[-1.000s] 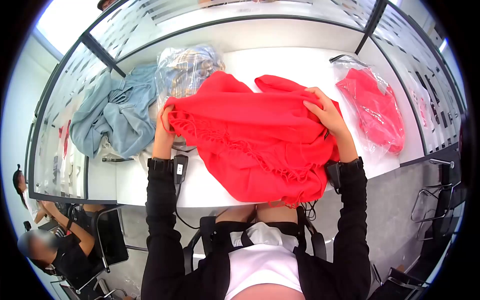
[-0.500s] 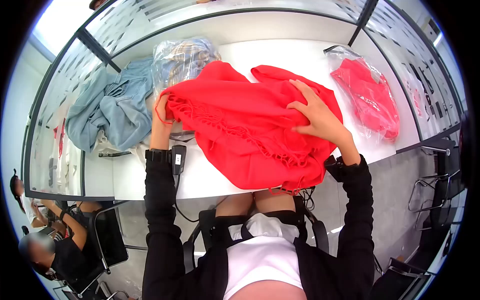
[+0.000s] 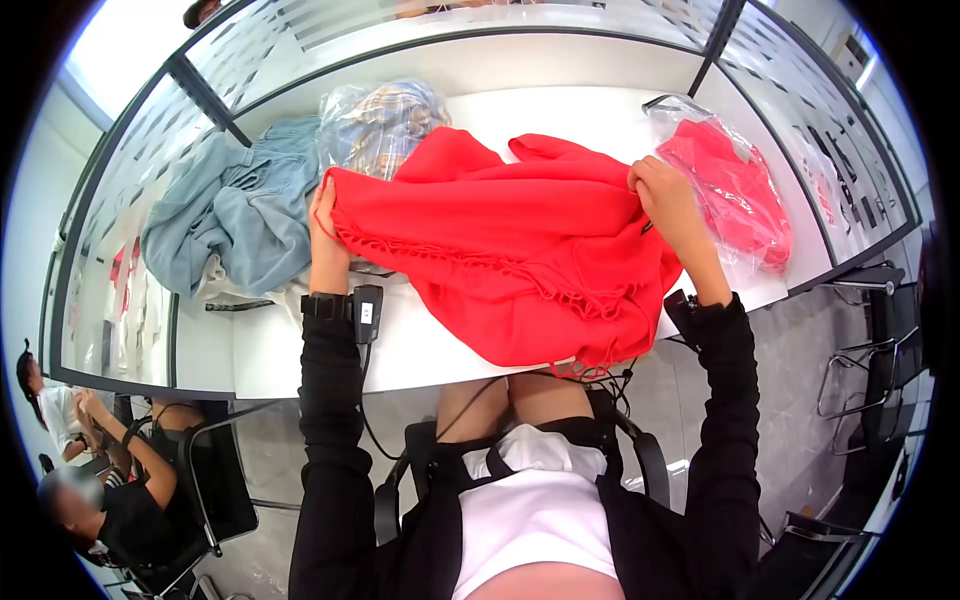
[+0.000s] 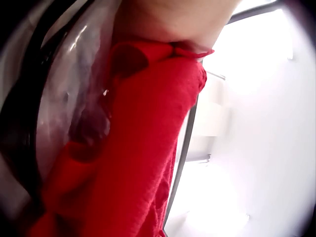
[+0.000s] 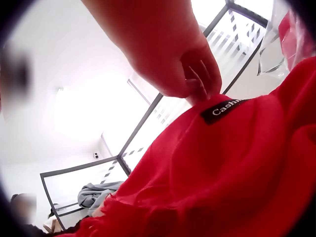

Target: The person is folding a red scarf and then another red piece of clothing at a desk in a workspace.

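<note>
A large red fringed scarf (image 3: 500,240) spreads over the front of the white table, its lower fringe hanging past the edge. At its left end my left hand (image 3: 328,240) grips the corner, a loose red strand lying across the fingers. My right hand (image 3: 668,195) pinches the scarf's upper right edge with curled fingers. Close below that pinch, the right wrist view shows a black label (image 5: 222,111) with white lettering. In the left wrist view the scarf's folded edge (image 4: 148,123) runs down from my left hand (image 4: 177,19).
Blue denim clothing (image 3: 240,215) lies at the left, beside a clear bag of plaid cloth (image 3: 385,125). Another clear bag with red cloth (image 3: 730,190) sits at the right. Framed partitions (image 3: 480,50) enclose the table. Two people sit at lower left.
My right hand spread loosely over the scarf, then moved right and pinched its upper edge. The scarf's top is now drawn straighter between both hands. The left hand keeps its hold.
</note>
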The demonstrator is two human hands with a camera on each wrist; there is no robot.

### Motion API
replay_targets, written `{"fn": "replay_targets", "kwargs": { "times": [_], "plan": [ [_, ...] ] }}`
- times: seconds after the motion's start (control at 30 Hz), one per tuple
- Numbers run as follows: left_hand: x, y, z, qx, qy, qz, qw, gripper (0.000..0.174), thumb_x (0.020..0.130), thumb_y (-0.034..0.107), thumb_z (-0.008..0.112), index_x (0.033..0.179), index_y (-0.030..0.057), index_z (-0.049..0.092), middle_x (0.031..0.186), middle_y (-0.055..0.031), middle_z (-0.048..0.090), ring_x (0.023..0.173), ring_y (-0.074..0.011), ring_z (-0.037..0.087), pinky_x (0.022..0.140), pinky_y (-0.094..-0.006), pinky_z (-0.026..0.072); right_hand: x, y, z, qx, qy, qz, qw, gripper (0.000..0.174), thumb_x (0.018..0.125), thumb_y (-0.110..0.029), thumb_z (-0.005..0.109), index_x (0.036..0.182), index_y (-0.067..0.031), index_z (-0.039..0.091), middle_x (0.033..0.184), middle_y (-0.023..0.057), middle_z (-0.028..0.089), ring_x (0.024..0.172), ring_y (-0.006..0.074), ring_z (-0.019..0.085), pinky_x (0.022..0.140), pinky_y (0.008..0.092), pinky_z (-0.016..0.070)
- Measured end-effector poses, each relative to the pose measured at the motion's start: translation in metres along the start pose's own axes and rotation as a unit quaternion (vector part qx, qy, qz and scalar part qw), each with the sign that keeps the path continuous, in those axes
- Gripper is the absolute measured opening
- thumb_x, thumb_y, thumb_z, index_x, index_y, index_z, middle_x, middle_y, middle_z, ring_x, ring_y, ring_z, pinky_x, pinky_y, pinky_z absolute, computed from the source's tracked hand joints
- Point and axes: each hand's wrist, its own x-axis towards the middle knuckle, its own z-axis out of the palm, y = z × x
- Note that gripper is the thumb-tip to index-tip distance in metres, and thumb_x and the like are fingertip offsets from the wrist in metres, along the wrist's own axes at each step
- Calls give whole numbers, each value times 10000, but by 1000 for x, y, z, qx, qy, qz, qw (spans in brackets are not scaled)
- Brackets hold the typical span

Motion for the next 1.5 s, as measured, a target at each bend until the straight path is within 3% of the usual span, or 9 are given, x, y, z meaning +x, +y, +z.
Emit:
{"fn": "replay_targets", "kwargs": {
  "times": [0.13,0.27,0.47,0.63,0.87,1.17,1.27,1.37,1.5],
  "plan": [
    [-2,2,7,-10,-43,14,999,253,909,235,518,1061,33,536,966,-58,599,859,-160,590,755,-285,476,-5,-17,-10,148,-45,51,987,55,791,-65,535,831,-31,549,752,127,561,683,284,563,611,360,445],
    [-2,2,8,9,-57,1,998,310,918,281,499,1101,33,529,1008,-64,597,906,-158,584,789,-282,467,-11,-42,-19,91,-82,-49,991,371,759,-196,656,1075,-50,530,1055,121,557,971,282,543,828,344,438],
    [-6,2,12,-13,-49,-37,998,403,914,339,492,1081,-22,558,1040,-105,621,937,-199,604,827,-307,469,-24,-53,16,10,-227,-125,966,831,651,-432,731,1295,-22,404,1252,214,442,1135,364,437,971,398,331],
    [-8,3,8,38,-43,-15,998,376,924,338,488,1042,-10,570,986,-81,625,874,-161,606,793,-278,473,-9,-47,43,-40,-191,-136,971,297,693,-95,607,978,-34,546,961,104,565,951,259,540,840,365,393],
    [-16,22,13,40,10,10,999,326,929,324,496,1004,16,575,927,-57,627,829,-132,602,732,-258,480,26,-26,5,236,-56,-20,970,122,787,1,545,907,8,563,870,149,596,792,325,569,686,329,464],
    [-17,57,14,106,41,78,990,265,942,249,481,942,13,603,833,-19,622,727,-81,570,648,-205,448,44,-1,-19,296,24,-6,955,125,852,-63,565,937,10,621,860,125,650,736,173,609,659,249,453],
    [-22,85,31,299,17,197,934,254,933,231,494,880,10,608,772,2,590,675,-52,512,597,-189,400,49,20,-27,232,54,84,968,149,887,-117,539,903,18,598,741,95,591,661,106,527,611,233,414],
    [-34,120,58,446,-72,222,864,194,854,172,600,871,-20,619,691,-10,576,635,-58,486,573,-195,388,64,16,-38,347,87,117,927,222,939,-205,474,853,-5,512,671,13,413,653,65,373,605,199,349],
    [-46,145,92,649,-264,307,644,264,617,30,724,868,19,644,724,-131,611,638,-220,588,600,-271,459,69,20,-68,344,-49,47,936,168,855,-206,587,889,-58,516,705,27,464,683,94,434,627,221,367]
  ]
}}
